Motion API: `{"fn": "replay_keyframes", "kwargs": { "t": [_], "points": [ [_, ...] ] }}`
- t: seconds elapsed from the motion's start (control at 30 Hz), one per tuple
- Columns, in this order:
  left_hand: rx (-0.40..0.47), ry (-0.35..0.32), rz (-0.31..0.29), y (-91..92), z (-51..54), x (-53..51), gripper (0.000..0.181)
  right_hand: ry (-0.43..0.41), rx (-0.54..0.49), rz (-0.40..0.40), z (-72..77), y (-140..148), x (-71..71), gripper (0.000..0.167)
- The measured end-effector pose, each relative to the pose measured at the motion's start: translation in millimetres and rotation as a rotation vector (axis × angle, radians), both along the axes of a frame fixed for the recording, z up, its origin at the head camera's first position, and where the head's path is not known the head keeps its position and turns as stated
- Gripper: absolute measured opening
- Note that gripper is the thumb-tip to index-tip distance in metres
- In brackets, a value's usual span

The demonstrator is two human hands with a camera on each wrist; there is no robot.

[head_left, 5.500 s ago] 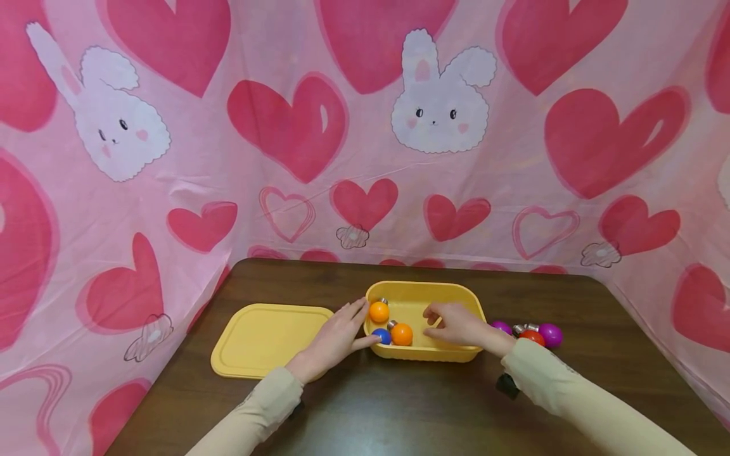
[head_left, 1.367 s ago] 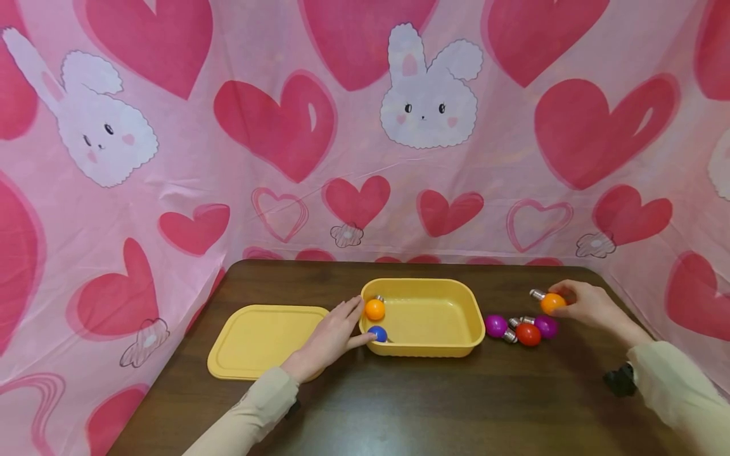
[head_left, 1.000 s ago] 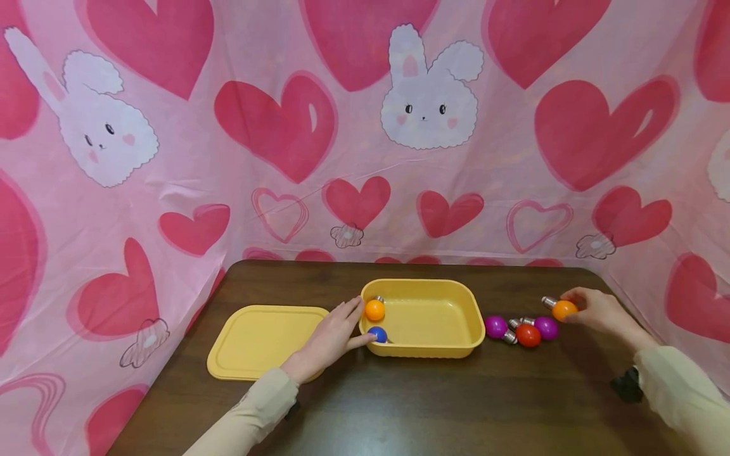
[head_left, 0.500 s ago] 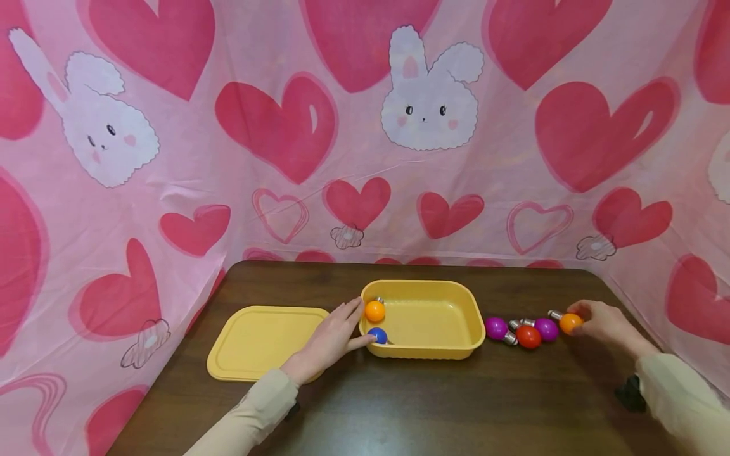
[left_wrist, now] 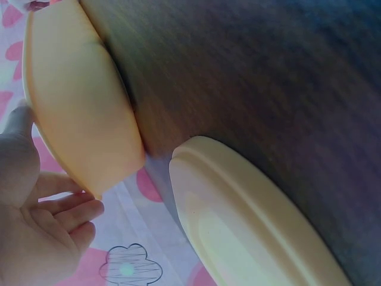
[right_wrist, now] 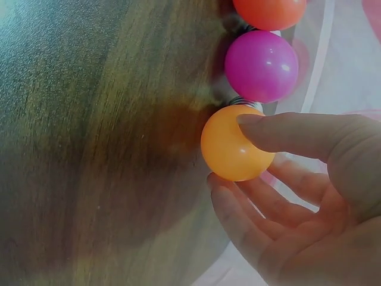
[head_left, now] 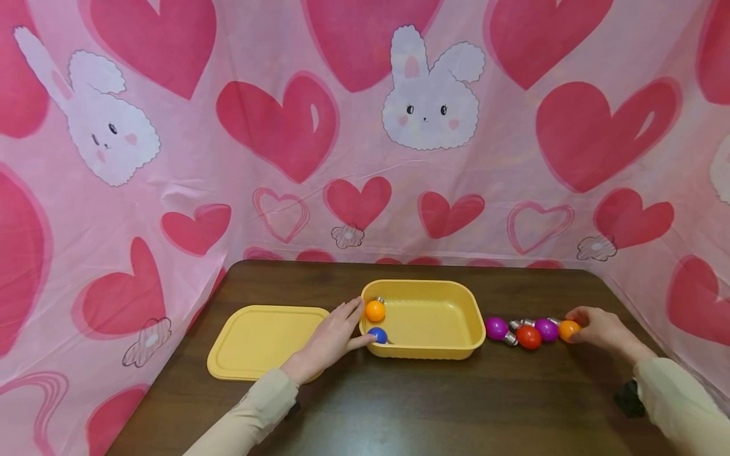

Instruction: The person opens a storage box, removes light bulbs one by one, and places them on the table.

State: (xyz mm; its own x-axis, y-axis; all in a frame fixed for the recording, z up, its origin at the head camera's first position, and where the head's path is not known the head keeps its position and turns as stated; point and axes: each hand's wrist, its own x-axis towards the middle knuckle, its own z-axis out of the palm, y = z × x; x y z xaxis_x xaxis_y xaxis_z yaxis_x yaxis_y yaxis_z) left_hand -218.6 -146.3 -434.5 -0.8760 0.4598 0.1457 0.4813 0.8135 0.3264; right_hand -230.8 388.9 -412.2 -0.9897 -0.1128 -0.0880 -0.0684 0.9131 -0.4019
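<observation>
One orange light bulb (right_wrist: 231, 149), pinched by the right hand (head_left: 604, 329) perhaps to prevent rolling, sits beside a purple bulb (right_wrist: 261, 67); the left hand (head_left: 327, 339), relaxed and uncurled, touches the yellow container (head_left: 424, 351), likely steadying it.

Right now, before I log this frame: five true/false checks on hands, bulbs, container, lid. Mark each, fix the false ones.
1. The left hand touches the rim of the yellow container. True.
2. The container is covered. False: it is open, and the yellow lid lies to its left on the table.
3. The right hand holds an orange bulb. True.
4. Three bulbs show inside the container. False: two do, another orange bulb and a blue bulb.
5. The red bulb is outside the container, to its right in the head view. True.
</observation>
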Motion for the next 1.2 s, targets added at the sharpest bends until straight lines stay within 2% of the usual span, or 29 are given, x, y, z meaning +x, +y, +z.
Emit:
{"fn": "replay_keyframes", "kwargs": {
  "t": [0.27, 0.7, 0.97, 1.2],
  "points": [
    [0.007, 0.009, -0.005, -0.3, 0.2, 0.4, 0.079, -0.076, -0.046, -0.035, 4.0, -0.7, 3.1, 0.050],
    [0.017, -0.005, -0.005, -1.1, 0.2, 1.2, 0.080, -0.055, -0.047, -0.044, 10.3, 0.8, 6.1, 0.051],
    [0.017, -0.004, -0.010, -0.8, -0.2, -0.2, 0.079, -0.072, 0.004, -0.044, 28.1, 2.5, 3.2, 0.064],
    [0.009, -0.020, -0.006, -1.4, 0.3, -0.4, 0.081, 0.036, 0.049, 0.027, 39.1, -7.8, -0.9, 0.057]
  ]
}}
